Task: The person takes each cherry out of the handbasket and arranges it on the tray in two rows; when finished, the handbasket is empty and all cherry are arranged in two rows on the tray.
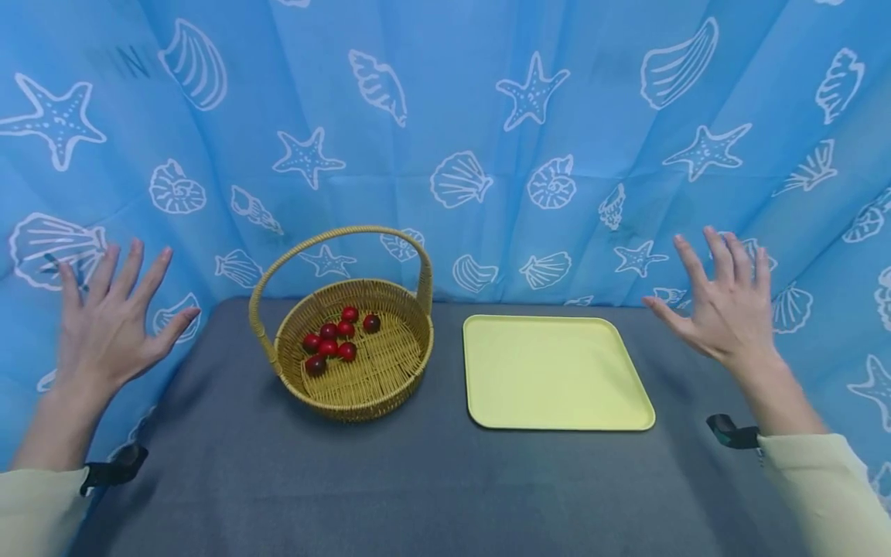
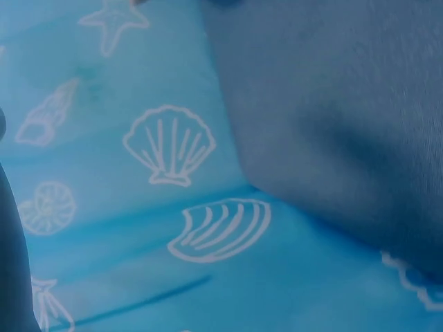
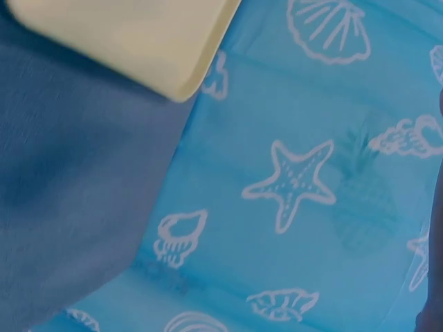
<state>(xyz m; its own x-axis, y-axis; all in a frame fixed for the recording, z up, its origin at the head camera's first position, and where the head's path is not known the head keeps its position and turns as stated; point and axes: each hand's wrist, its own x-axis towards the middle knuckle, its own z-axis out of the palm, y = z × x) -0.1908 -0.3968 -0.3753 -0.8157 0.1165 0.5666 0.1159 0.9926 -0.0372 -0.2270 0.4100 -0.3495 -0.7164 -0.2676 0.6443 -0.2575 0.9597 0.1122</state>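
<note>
Both hands are raised with fingers spread, holding nothing. The left hand (image 1: 107,329) hovers over the table's left side, nearest to a round wicker basket (image 1: 355,406) with a tall arched handle. Inside the basket, several dark red cherry-like fruits (image 1: 328,348) cluster toward the left of its floor. The right hand (image 1: 727,309) is up at the far right, beside a flat pale yellow tray (image 1: 557,371). One corner of that tray (image 3: 183,86) shows in the right wrist view. In the left wrist view there is only tabletop and cloth.
A dark grey table (image 1: 418,487) carries the basket left of middle and the tray right of it. Blue curtain cloth (image 1: 445,100) with white shells and starfish hangs behind and along both sides. Dark straps (image 1: 114,466) circle the wrists at the pale sleeves.
</note>
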